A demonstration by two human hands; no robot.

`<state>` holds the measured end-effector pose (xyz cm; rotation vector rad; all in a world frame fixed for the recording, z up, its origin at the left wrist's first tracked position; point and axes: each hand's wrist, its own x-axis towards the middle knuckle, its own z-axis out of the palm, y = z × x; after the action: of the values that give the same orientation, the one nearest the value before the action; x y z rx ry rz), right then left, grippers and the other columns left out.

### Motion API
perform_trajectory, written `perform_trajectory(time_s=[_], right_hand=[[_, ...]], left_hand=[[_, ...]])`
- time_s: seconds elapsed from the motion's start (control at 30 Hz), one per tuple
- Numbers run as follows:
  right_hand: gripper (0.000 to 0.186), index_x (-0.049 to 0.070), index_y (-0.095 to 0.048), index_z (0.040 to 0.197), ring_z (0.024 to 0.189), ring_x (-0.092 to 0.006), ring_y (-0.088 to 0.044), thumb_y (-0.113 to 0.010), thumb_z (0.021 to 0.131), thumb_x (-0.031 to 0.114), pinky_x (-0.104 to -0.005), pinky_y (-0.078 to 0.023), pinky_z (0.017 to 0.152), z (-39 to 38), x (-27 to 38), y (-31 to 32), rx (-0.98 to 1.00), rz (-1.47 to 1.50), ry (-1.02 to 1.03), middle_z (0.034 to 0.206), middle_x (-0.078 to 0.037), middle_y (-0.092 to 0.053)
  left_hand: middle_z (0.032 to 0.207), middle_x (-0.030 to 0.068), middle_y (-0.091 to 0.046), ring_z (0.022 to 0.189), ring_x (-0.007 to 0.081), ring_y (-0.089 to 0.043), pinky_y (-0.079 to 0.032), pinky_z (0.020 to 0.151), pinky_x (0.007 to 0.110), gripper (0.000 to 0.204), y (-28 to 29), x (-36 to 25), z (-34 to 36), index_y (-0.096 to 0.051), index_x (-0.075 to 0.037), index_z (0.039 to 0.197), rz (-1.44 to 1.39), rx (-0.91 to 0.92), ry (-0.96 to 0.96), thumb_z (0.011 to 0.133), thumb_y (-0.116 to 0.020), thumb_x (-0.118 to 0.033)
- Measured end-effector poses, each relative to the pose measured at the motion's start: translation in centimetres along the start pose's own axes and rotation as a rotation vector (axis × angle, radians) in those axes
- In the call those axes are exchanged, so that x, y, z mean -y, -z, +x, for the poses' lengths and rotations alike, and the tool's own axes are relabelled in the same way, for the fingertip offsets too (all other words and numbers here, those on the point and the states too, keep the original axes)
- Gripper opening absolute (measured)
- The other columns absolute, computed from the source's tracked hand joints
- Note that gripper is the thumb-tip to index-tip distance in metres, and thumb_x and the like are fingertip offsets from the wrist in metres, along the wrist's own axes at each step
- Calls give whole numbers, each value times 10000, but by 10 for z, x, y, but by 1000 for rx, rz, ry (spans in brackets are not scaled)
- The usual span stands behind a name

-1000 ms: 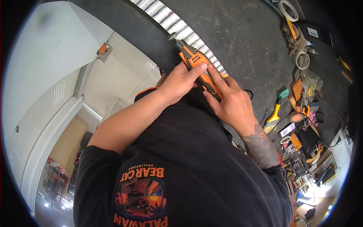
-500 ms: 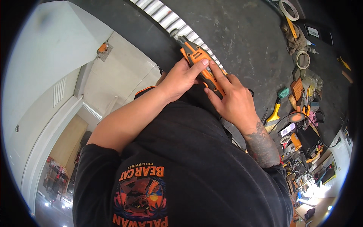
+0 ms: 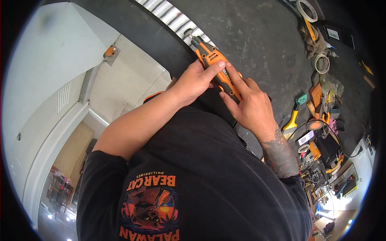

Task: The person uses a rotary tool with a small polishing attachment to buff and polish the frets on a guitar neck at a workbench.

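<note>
An orange and black rotary tool [image 3: 217, 64] is gripped between both hands, its metal nose pointing away and to the left. A small round tip [image 3: 188, 31] at its end lies over a white, dark-ribbed strip [image 3: 177, 19] on the dark tabletop [image 3: 249, 36]; I cannot tell whether they touch. My left hand [image 3: 197, 82] wraps round the tool's body from the left, thumb on top. Around its rear half my right hand [image 3: 251, 100] is closed, with fingers along the upper side. The hands and tool hide the strip's near end.
On the right lie a yellow-handled brush [image 3: 292, 122], several tape rolls such as this one [image 3: 322, 63], a brown rag [image 3: 315, 44], and a phone-like white rectangle [image 3: 305, 137]. Cables and tools crowd the lower right. The table's edge [image 3: 161, 24] runs along the left; pale floor [image 3: 132, 64] lies beyond.
The rotary tool has shifted slightly right, and its tip now sits a little further along the ribbed strip. Both hands keep their hold.
</note>
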<state>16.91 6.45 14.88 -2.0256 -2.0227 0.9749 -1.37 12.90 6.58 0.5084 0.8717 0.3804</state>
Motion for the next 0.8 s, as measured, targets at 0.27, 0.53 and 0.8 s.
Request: perform_trajectory(time_s=[0.27,0.53,0.8], right_hand=[[788,245,-492,1609,812,-356,-736,-822,895,278,-459,-614,744,4,-2,7,49,8,-76,960,-149,-689],[777,263,-489,1607,780,-358,-739,-814,902,302,-466,-618,709,6,-13,6,12,15,-61,957,-151,-681],[761,295,-477,1612,761,-357,-744,-790,919,338,-473,-625,683,2,-19,4,-37,27,-41,966,-149,-671]], left_hand=[[1214,62,-679,1120,163,-679,-600,916,374,366,-10,-10,3,-620,-82,1321,1,-14,-18,1113,-588,-383],[1203,71,-710,1112,172,-701,-606,902,374,333,-17,-16,11,-628,-71,1277,-1,-8,-15,1115,-585,-358],[1189,69,-711,1097,165,-707,-611,880,353,336,-23,-18,13,-645,-65,1278,28,-23,-6,1109,-602,-352]])
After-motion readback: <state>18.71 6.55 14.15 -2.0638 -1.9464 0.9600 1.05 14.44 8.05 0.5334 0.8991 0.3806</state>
